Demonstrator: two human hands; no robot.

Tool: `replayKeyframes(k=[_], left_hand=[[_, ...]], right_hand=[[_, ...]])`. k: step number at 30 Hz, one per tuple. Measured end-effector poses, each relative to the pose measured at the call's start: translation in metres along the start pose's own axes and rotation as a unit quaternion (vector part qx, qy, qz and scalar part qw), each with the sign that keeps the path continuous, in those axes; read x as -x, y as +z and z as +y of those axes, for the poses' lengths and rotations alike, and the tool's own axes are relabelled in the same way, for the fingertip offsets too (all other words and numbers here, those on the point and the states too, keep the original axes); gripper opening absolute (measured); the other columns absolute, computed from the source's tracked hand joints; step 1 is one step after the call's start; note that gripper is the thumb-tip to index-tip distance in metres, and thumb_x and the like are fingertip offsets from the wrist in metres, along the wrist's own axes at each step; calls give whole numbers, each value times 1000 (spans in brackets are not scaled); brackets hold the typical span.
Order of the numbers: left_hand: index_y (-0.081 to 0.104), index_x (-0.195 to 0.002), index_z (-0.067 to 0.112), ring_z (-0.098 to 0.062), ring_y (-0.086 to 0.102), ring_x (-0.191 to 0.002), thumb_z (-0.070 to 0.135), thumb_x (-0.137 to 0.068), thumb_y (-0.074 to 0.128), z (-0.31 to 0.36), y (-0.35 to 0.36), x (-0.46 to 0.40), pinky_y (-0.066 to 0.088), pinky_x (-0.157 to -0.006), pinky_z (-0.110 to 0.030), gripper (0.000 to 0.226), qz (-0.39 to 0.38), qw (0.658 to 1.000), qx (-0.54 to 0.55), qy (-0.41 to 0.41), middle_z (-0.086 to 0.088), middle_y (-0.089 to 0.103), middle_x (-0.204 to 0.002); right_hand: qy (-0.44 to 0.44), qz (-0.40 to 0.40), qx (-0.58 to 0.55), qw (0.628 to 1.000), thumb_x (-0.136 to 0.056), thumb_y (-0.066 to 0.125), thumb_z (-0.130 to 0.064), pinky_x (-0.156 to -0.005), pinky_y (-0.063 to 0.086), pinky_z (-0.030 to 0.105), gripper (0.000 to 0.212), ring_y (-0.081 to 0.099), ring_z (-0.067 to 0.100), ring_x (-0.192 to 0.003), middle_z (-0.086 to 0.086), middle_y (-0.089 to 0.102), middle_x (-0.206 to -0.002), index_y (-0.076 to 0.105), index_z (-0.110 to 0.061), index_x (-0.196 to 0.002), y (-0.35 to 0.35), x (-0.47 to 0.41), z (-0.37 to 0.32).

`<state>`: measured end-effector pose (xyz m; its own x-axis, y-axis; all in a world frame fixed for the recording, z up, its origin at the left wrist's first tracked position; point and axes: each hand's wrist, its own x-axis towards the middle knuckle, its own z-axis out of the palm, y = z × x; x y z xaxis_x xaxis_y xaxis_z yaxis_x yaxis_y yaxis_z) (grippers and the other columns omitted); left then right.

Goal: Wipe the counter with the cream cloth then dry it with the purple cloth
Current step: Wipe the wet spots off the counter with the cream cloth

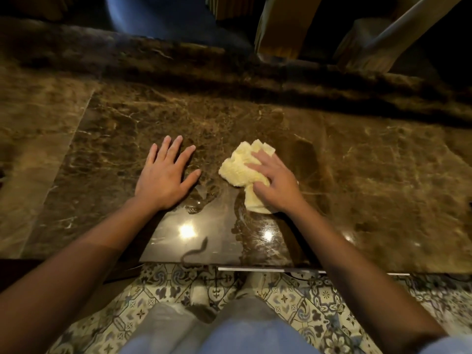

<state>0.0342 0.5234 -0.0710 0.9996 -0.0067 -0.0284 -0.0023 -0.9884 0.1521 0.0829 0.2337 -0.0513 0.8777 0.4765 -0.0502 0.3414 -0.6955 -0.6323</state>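
Note:
The cream cloth (241, 169) lies bunched on the brown marble counter (370, 180), just right of the middle. My right hand (275, 183) presses down on its right side, fingers curled over the fabric. My left hand (164, 175) rests flat on the counter to the left of the cloth, fingers spread, holding nothing. Wet streaks and a small puddle (199, 203) shine on the stone between and below my hands. No purple cloth is in view.
A raised marble ledge (229, 70) runs along the far side of the counter. Beyond it stand pale wooden furniture legs (281, 29). The counter's near edge (255, 267) sits above a patterned tile floor (306, 297).

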Motion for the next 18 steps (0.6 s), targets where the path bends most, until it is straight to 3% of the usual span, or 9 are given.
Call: replayKeyframes(k=[5,7,8,10,12,14,15,17,18], left_hand=[[25,-160,29,-29,7,-159,65,-100,28,-2,1,2,4,-127,-50,70,6,1000,7,6,-9,15,-172],[25,-160,28,-30,7,-159,66,-100,28,-3,1,3,3,-127,-50,71,6,1000,9,9,-9,17,-171],[26,-160,28,-30,7,-159,67,-99,26,-3,0,4,3,-127,-50,72,6,1000,13,12,-10,17,-171],[29,-159,26,-31,9,-159,68,-97,21,-5,-1,6,4,-127,-51,75,9,1000,22,19,-11,20,-170],[31,-159,25,-32,11,-159,68,-95,19,-5,-1,6,5,-127,-51,78,12,999,27,23,-12,22,-170],[32,-158,24,-32,12,-158,68,-95,19,-5,-2,6,6,-127,-51,78,16,999,26,22,-13,23,-169],[32,-158,24,-33,12,-158,68,-95,20,-5,-1,5,6,-127,-51,78,16,999,24,22,-13,23,-169],[32,-158,24,-33,12,-158,67,-95,21,-5,1,5,7,-127,-52,77,17,999,20,22,-13,23,-169],[32,-158,24,-33,13,-158,67,-96,22,-6,1,4,7,-127,-52,76,20,999,20,22,-13,23,-169]], right_hand=[[-13,27,-39,999,-75,59,-23,-126,20,30,49,43,7,-145,-5,58,-145,75,-25,-121,16,71,-5],[47,62,-113,991,-76,60,-17,-121,30,25,43,50,-7,-133,-10,65,-134,77,-26,-114,11,88,-7],[93,90,-164,978,-76,61,-11,-114,40,24,41,56,-14,-122,-9,69,-128,77,-27,-109,5,95,-8],[162,184,-239,940,-75,59,-8,-85,56,17,39,66,-16,-95,1,75,-116,77,-34,-99,-9,111,-8],[196,258,-247,913,-77,56,-12,-68,56,16,40,70,-10,-85,5,75,-113,75,-41,-97,-20,134,-1],[212,268,-249,906,-85,56,-11,-78,58,28,46,70,-2,-99,2,72,-125,73,-49,-103,-20,155,3],[221,256,-232,912,-89,56,-13,-92,56,37,46,66,4,-115,0,66,-136,70,-51,-110,-15,163,4],[208,226,-151,940,-94,52,-31,-118,36,49,40,43,8,-143,-8,51,-151,60,-45,-130,2,167,0],[194,213,-103,952,-96,47,-41,-123,26,51,43,32,8,-149,-10,44,-156,55,-39,-139,13,164,-5]])
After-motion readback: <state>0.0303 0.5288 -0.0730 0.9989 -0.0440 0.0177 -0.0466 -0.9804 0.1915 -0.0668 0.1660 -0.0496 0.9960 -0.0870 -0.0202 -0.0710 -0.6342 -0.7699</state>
